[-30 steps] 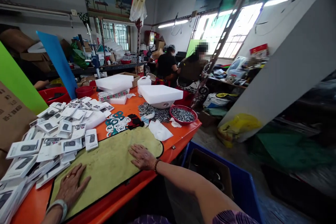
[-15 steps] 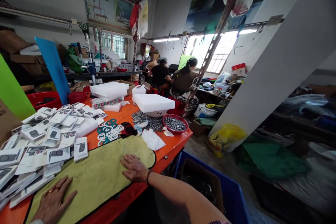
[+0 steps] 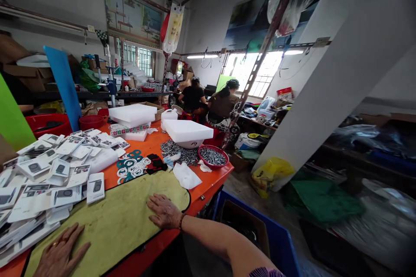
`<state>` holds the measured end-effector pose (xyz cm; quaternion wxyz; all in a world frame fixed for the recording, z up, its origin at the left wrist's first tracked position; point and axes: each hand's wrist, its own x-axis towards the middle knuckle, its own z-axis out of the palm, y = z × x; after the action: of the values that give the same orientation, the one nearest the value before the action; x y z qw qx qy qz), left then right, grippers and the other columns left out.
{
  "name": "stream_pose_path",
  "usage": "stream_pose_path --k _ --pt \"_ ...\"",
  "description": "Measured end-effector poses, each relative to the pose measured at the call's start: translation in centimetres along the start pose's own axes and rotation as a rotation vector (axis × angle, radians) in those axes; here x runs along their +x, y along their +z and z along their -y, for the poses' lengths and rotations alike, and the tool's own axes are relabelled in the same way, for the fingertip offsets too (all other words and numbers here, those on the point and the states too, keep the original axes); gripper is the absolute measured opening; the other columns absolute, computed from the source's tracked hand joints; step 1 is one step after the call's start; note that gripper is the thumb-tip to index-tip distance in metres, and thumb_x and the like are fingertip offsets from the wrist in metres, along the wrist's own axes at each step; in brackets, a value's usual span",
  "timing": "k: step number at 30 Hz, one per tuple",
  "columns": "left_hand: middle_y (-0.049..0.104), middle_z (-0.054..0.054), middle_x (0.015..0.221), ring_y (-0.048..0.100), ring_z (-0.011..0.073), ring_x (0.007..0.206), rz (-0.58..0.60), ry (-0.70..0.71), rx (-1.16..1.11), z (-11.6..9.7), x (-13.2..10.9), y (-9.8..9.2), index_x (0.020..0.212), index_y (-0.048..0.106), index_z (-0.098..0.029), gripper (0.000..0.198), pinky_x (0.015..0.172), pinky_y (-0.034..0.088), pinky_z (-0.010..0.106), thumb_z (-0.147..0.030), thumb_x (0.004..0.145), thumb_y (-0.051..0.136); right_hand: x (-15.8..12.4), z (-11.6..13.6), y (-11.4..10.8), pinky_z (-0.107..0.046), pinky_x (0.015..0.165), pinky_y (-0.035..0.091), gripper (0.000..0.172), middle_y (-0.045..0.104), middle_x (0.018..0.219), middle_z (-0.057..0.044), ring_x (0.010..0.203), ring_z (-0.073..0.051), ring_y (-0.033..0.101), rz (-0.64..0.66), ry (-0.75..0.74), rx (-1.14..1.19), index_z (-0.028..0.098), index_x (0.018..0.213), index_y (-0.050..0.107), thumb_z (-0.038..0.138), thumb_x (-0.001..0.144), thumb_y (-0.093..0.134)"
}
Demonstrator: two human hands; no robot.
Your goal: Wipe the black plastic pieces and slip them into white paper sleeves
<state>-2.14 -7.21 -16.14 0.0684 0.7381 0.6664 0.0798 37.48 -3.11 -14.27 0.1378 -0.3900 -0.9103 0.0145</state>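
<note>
Both palms rest on a yellow-green cloth mat (image 3: 120, 212) with a dark edge. My left hand (image 3: 61, 251) lies at the mat's near left part, fingers spread, a ring on one finger. My right hand (image 3: 164, 211) lies flat near the mat's right end, fingers stretched out, a bead bracelet at the wrist. Neither holds anything. To the left, a heap of small white printed boxes (image 3: 66, 194) overlaps the mat's edge. Beyond the mat are teal and white rings (image 3: 133, 166), a dark red-and-black glove-like item (image 3: 156, 164) and a white foam sheet (image 3: 186, 175).
Loose metal parts (image 3: 183, 155) and a red bowl of them (image 3: 213, 156) sit at the orange table's (image 3: 214, 179) far right. White foam blocks (image 3: 188, 129) stand behind. A blue bin (image 3: 282, 242) is beside the table. Two people (image 3: 224, 104) sit farther back.
The view has turned slightly, so the scene sits a little further left. Both hands stay flat on the mat, with nothing picked up.
</note>
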Motion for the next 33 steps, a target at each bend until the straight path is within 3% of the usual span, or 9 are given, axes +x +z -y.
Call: stream_pose_path --k 10,14,20,26,33 --pt "0.056 0.006 0.136 0.043 0.0287 0.133 -0.001 0.062 -0.032 -0.8 -0.4 -1.5 0.127 0.059 -0.028 0.060 0.108 0.033 0.046 -0.058 0.077 0.042 0.0 0.3 -0.6 -0.043 0.108 0.032 0.056 0.047 0.144 -0.013 0.132 -0.027 0.040 0.028 0.017 -0.004 0.017 0.140 0.044 0.047 0.092 0.046" --pt "0.054 0.005 0.138 0.045 0.0279 0.132 -0.006 -0.023 -0.022 -0.9 -0.3 -1.2 0.130 0.056 -0.027 0.064 0.109 0.031 0.046 -0.057 0.076 0.041 0.0 0.1 -0.2 -0.044 0.107 0.033 0.057 0.048 0.143 -0.013 0.130 -0.028 0.041 0.014 0.010 0.008 0.016 0.138 0.045 0.048 0.091 0.047" --pt "0.041 0.008 0.149 0.040 0.0253 0.136 0.011 -0.024 0.027 -0.5 0.1 0.0 0.138 0.049 -0.018 0.069 0.112 0.028 0.044 -0.053 0.080 0.036 -0.1 -0.2 0.3 -0.044 0.108 0.033 0.058 0.048 0.143 -0.013 0.131 -0.028 0.042 0.004 0.014 0.012 0.017 0.140 0.044 0.049 0.092 0.045" --pt "0.039 0.014 0.149 0.038 0.0283 0.137 0.035 -0.008 0.072 -1.7 -0.4 -1.3 0.138 0.048 -0.011 0.066 0.112 0.026 0.047 -0.051 0.086 0.035 -0.1 -0.1 0.1 -0.045 0.111 0.030 0.056 0.045 0.146 -0.014 0.135 -0.029 0.039 0.045 0.036 0.056 0.015 0.142 0.044 0.045 0.094 0.041" --pt "0.043 0.014 0.147 0.039 0.0303 0.136 -0.017 0.006 0.062 -1.8 -0.4 -1.4 0.135 0.051 -0.015 0.059 0.109 0.030 0.048 -0.049 0.087 0.045 0.2 -0.4 0.2 -0.049 0.112 0.030 0.055 0.044 0.146 -0.016 0.137 -0.030 0.036 0.048 0.023 0.098 0.014 0.141 0.045 0.040 0.093 0.043"
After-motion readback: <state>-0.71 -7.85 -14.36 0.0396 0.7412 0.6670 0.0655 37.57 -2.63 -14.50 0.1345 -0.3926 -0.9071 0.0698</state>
